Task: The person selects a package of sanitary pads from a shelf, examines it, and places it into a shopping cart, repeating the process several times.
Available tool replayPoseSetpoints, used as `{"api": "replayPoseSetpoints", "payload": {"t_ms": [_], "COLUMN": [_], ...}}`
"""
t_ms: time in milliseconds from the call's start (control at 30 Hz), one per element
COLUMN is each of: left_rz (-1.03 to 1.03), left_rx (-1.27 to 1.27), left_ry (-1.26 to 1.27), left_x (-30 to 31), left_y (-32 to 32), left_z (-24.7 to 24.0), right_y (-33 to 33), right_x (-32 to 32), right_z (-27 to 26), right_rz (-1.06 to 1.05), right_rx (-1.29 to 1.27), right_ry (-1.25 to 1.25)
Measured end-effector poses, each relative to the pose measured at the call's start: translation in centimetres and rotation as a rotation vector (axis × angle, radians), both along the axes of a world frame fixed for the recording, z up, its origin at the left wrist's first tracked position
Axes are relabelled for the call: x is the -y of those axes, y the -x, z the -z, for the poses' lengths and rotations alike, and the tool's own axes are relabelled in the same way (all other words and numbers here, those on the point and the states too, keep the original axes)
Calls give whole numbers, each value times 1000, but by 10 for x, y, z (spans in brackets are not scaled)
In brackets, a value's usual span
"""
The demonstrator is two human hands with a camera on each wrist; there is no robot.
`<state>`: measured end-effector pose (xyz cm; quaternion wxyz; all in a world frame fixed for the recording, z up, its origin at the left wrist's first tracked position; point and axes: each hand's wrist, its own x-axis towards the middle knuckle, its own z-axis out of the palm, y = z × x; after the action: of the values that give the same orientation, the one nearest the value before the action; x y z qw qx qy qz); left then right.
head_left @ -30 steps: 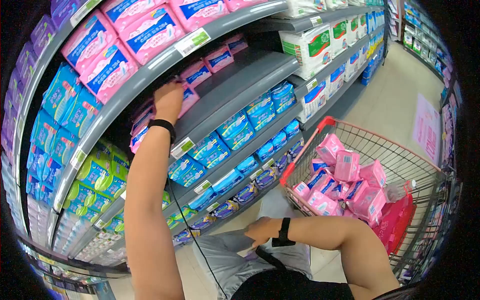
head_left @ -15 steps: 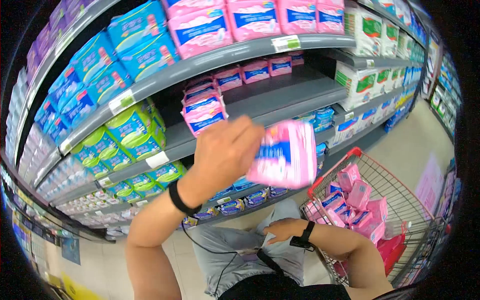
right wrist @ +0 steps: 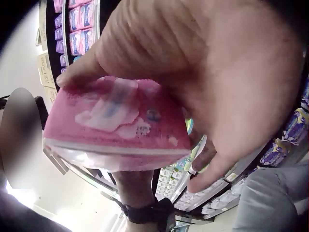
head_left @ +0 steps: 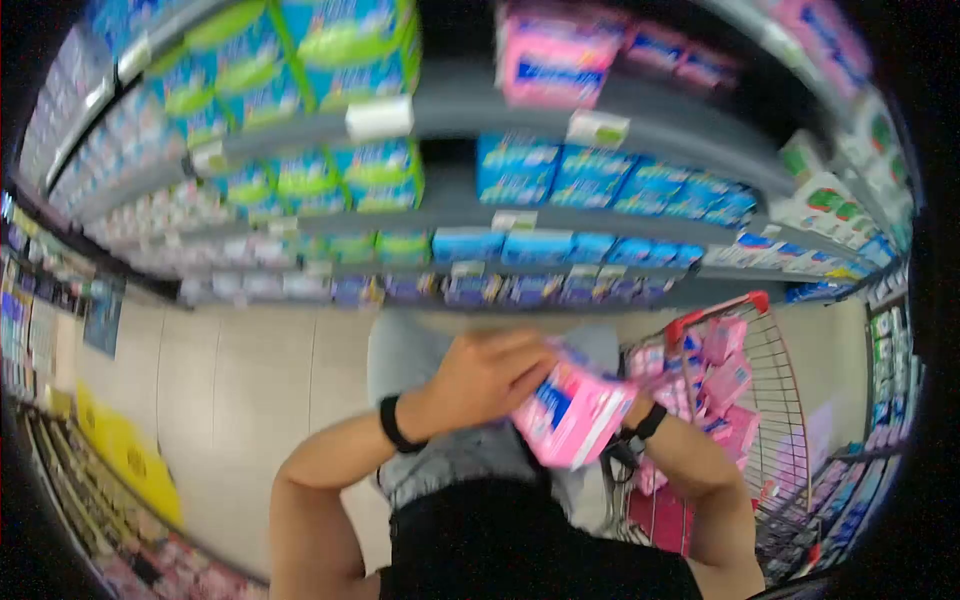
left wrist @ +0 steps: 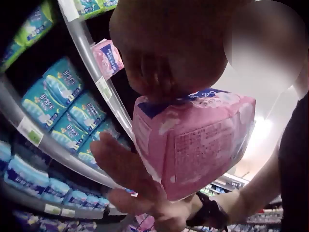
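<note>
A pink pack of sanitary pads (head_left: 575, 415) is held over the lap by the left hand (head_left: 485, 380), which grips its top end. In the left wrist view the left hand (left wrist: 169, 53) covers the top of the pack (left wrist: 207, 150). The right hand (right wrist: 212, 63) is spread at the same pack, with its thumb along one edge and its other fingers extended. Most of the right hand is hidden behind the pack in the head view; a black wrist strap (head_left: 645, 420) shows beside it.
A shopping cart (head_left: 780, 375) with several pink packs (head_left: 725, 385) stands at the right. Ahead are shelves (head_left: 450, 222) of blue packs (head_left: 515, 170), green packs (head_left: 375, 175) and pink packs (head_left: 560, 60). A yellow floor sign (head_left: 125, 450) lies at the left.
The left hand has taken a pink pack off the shelf and brought it down to the lap. The right hand has moved from the thigh to the pack. The head view has tilted down.
</note>
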<state>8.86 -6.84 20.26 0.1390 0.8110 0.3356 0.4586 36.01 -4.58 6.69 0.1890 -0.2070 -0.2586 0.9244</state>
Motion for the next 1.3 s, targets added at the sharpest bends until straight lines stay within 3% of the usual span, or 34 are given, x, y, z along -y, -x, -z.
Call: {"api": "replayPoseSetpoints", "payload": {"t_ms": [33,167,267,333,533,600,667,700,733,833,933,1000,1033,1100,1133,1200,1233,1300], "left_rz": [-21,-96,-113,-113,-277,-145,47,118,195,271,31,-35,-64,4,116,-121,-491,-532], "left_rx": [-19,87,80,67,123,-115,-263,-361,-306,-129,-96,-271,-481,-940,-1006,-732,-520,-396], "left_ry": [41,118,130,142,667,927,984,1150,1348,1422,1703,1820,1869,1623,1331,1581,2124,2073], "left_x": [1,2,9,13,43,68,112,129,144,186,203,231,243,313,343,352,348,350], "left_y": [3,9,9,14,78,117,143,148,149,151,171,204,220,284,319,351,357,362], "left_z": [3,23,36,46,82,112,142,135,137,155,143,160,164,218,230,219,210,213], "right_y": [5,39,47,48,46,45,44,44,44,45,52,54,55,51,50,49,48,48], "right_x": [3,4,4,3,6,7,6,5,4,5,4,3,3,2,2,1,2,3], "right_z": [-9,-60,-92,-97,-100,-107,-109,-109,-110,-108,-112,-113,-113,-110,-110,-109,-110,-112], "right_rz": [14,183,125,87,87,103,120,129,141,160,181,179,179,167,162,149,148,151], "right_rx": [-128,54,199,233,194,203,210,214,220,257,311,344,358,348,340,322,322,326], "right_ry": [232,-312,-484,-400,-316,-290,-286,-284,-274,-285,-311,-324,-330,-336,-332,-316,-309,-302]}}
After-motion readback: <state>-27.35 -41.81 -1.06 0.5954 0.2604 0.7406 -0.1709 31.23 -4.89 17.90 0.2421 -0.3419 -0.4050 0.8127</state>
